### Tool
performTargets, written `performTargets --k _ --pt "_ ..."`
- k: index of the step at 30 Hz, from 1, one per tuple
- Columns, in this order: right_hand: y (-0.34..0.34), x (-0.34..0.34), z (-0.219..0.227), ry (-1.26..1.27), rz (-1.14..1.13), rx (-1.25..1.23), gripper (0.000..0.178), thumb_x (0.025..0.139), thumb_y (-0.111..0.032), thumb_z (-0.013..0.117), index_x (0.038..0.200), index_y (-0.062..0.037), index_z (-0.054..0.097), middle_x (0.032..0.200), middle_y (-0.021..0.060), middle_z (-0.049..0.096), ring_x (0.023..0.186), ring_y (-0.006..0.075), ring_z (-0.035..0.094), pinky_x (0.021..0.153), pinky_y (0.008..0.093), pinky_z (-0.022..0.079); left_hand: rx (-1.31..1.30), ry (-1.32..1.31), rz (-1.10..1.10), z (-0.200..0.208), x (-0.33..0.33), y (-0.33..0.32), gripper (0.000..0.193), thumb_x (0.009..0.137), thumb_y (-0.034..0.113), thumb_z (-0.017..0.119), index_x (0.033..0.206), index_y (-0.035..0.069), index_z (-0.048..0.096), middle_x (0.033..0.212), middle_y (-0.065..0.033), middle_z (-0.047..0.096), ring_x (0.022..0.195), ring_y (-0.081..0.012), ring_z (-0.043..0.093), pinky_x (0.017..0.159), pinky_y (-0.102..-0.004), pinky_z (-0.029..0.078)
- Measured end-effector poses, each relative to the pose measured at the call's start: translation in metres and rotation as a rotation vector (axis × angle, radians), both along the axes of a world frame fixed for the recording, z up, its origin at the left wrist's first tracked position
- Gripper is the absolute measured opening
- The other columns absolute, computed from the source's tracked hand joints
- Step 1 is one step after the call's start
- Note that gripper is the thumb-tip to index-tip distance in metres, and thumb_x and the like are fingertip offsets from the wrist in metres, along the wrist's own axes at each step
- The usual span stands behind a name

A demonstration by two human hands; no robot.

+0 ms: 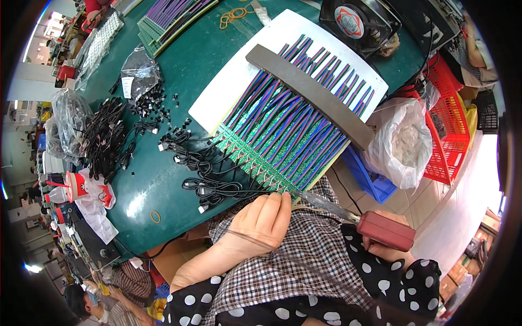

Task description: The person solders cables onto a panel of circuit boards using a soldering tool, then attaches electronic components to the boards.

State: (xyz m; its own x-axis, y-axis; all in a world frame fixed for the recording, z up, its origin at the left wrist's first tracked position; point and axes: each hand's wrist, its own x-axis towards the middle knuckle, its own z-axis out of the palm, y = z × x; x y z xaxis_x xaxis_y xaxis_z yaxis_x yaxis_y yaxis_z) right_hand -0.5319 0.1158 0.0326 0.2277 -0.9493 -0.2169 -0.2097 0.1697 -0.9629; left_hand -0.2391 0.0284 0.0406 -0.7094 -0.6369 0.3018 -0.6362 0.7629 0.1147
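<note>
My left hand [261,220] is closed in a pinch at the near corner of a green circuit-board panel [254,163], apparently on the thin end of a black cable [239,193]; the fingertips hide most of it. My right hand [389,247] grips the dark red handle of what looks like a soldering iron [387,230], whose long metal shaft points to the left fingertips. Rows of striped purple, black and red wires [293,119] cover the panel. A grey-brown bar [310,95] lies across these wires. Several black cables trail left from the panel's edge.
Left on the green table [147,190] are a black cable bundle [104,136], a bag of small connectors [140,73] and a red-and-white cup [76,185]. A black fan [359,24] stands at the back. Right are a red crate [448,119], a white plastic bag [399,141] and a blue bin [370,176].
</note>
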Motion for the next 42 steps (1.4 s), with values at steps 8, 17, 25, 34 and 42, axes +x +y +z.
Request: performTargets --k 8,17,25,34,42 --pt "-0.004 0.003 0.001 0.044 -0.008 -0.101 0.041 0.071 -0.036 0.077 0.086 -0.0022 0.059 0.072 0.0059 0.061 0.059 0.0176 0.058 0.055 0.0278 0.044 -0.020 -0.009 -0.039 -0.002 0.000 -0.004 0.024 0.073 0.006 0.061 0.094 -0.007 0.062 0.086 -0.0112 0.059 0.072 -0.0179 0.059 0.060 -0.0232 0.052" --pt "0.011 0.005 0.003 -0.266 -0.259 0.352 0.038 0.078 -0.025 0.068 0.102 -0.0003 0.051 0.069 0.0094 0.054 0.060 0.0200 0.055 0.061 0.0335 0.048 0.028 0.111 -0.063 -0.001 0.004 -0.005 0.034 0.065 0.005 0.060 0.095 -0.011 0.060 0.085 -0.0152 0.057 0.070 -0.0220 0.058 0.057 -0.0270 0.050" --pt "0.008 -0.014 -0.038 -0.248 -0.371 -0.111 0.064 0.081 -0.044 0.067 0.118 0.0032 0.043 0.099 0.0115 0.052 0.051 0.0107 0.046 0.044 0.0218 0.036 -0.051 0.249 0.233 0.007 0.009 0.006 0.025 0.064 0.012 0.063 0.087 0.002 0.062 0.078 -0.0045 0.054 0.062 -0.0138 0.052 0.051 -0.0239 0.043" --pt "0.003 -0.004 -0.040 -0.235 -0.411 -0.142 0.058 0.082 -0.041 0.066 0.113 0.0030 0.044 0.098 0.0123 0.051 0.049 0.0121 0.048 0.040 0.0219 0.036 -0.137 0.302 1.074 -0.001 0.220 -0.062 0.040 0.070 -0.004 0.065 0.108 0.008 0.061 0.117 -0.0129 0.054 0.115 -0.0326 0.047 0.097 -0.0399 0.037" --pt "0.004 0.006 -0.032 -0.265 -0.459 -0.129 0.060 0.081 -0.038 0.068 0.115 0.0030 0.041 0.097 0.0142 0.052 0.048 0.0135 0.048 0.038 0.0226 0.038 0.362 0.670 0.756 0.012 0.247 -0.081 0.011 0.076 -0.003 0.067 0.086 -0.001 0.069 0.082 -0.0051 0.066 0.079 -0.0108 0.060 0.072 -0.0233 0.045"
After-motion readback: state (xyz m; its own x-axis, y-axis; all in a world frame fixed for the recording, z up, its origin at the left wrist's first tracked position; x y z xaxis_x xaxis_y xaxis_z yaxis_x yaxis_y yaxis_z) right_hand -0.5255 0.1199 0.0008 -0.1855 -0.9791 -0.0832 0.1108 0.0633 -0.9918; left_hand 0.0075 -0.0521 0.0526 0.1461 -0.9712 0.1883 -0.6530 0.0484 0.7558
